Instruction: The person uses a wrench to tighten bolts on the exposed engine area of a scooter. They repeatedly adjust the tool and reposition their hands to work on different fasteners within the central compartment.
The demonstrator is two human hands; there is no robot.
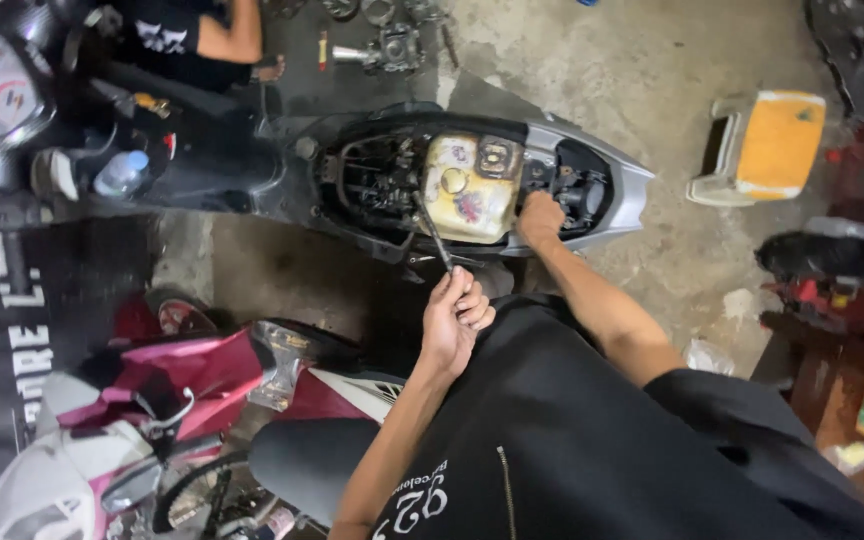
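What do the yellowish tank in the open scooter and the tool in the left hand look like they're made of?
The tank looks like painted metal, cream-yellow, stained and worn with rusty patches. The tool in the left hand looks like bare steel, a thin dark-grey shaft with a dull sheen. Neither is certain from this view.

- My left hand [455,318] is raised in front of my chest, fingers curled shut into a fist, thumb side up, knuckles turned right.
- Left forearm bare, running up from the lower middle, elbow bent.
- My right hand [539,217] is reached well forward, palm down, fingers bent under and partly hidden.
- Right arm nearly straight, bare to the short sleeve.
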